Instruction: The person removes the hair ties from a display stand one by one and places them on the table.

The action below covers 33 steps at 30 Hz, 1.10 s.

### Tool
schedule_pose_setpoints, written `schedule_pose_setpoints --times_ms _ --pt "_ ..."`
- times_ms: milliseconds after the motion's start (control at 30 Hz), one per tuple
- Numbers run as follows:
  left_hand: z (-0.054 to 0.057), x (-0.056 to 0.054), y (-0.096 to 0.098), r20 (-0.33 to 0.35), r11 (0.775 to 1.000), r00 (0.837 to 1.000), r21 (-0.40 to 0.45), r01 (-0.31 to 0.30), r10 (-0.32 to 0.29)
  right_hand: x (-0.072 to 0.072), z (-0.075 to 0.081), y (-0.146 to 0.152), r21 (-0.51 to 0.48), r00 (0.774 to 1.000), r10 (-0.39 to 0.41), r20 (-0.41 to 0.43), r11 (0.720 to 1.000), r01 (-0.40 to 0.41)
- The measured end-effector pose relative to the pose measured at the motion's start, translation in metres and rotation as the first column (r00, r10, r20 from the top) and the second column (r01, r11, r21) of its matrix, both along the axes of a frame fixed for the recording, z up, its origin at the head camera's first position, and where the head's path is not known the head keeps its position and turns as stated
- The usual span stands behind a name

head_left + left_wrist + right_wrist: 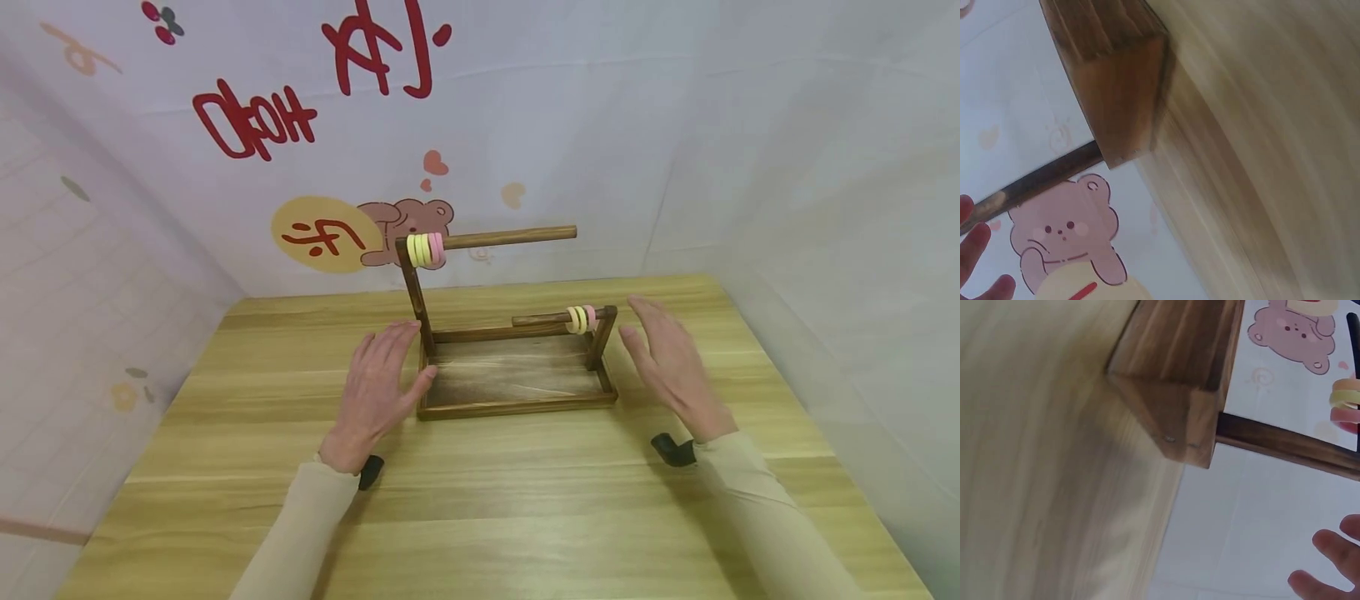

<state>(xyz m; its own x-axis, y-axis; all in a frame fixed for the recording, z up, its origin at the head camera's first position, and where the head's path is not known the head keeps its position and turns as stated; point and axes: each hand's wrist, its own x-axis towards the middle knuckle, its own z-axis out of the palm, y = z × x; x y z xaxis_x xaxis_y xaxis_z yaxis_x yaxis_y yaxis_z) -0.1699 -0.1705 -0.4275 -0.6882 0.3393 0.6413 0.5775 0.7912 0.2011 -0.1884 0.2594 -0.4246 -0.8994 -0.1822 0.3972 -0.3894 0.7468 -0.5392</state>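
Observation:
A dark wooden rack [517,410] with a shallow tray base stands on the table. Its taller left post carries an upper rod [517,237], with several yellow rings [418,250] and pink rings [437,247] beside the post. From the shorter right post a lower rod [536,320] points left, bearing yellow rings [576,320] and a pink ring [590,317]. My left hand [375,387] hovers at the rack's left side, fingers relaxed, thumb close to the tray corner; contact cannot be told. To the right, my right hand [667,358] holds nothing, apart from the short post.
The rack stands on a wood-grain table [510,517]. Behind it hangs a white cloth [600,150] with red writing and a printed bear [408,225]. More pale cloth lines the left and right sides. A dark strap piece [672,450] shows at my right wrist.

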Motion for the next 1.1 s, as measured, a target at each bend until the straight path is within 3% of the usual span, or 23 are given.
schedule_pose_setpoints --times_ms 300,500,800,1100 --pt "0.007 -0.006 0.020 -0.045 0.996 0.997 0.057 0.071 -0.069 -0.005 0.005 -0.006 -0.159 0.999 0.023 0.032 0.987 -0.018" --pt "0.014 -0.011 0.036 -0.065 0.988 0.991 0.095 0.125 -0.119 -0.007 0.007 -0.007 -0.181 0.999 0.037 -0.001 0.983 -0.036" --pt "0.026 -0.021 0.063 -0.012 0.976 0.980 0.091 0.198 -0.198 -0.011 0.009 -0.009 -0.234 0.998 0.066 0.004 0.970 -0.063" --pt "0.034 -0.032 0.089 0.088 0.963 0.959 0.049 0.266 -0.269 -0.015 0.010 -0.008 -0.225 0.997 0.059 -0.051 0.972 -0.069"
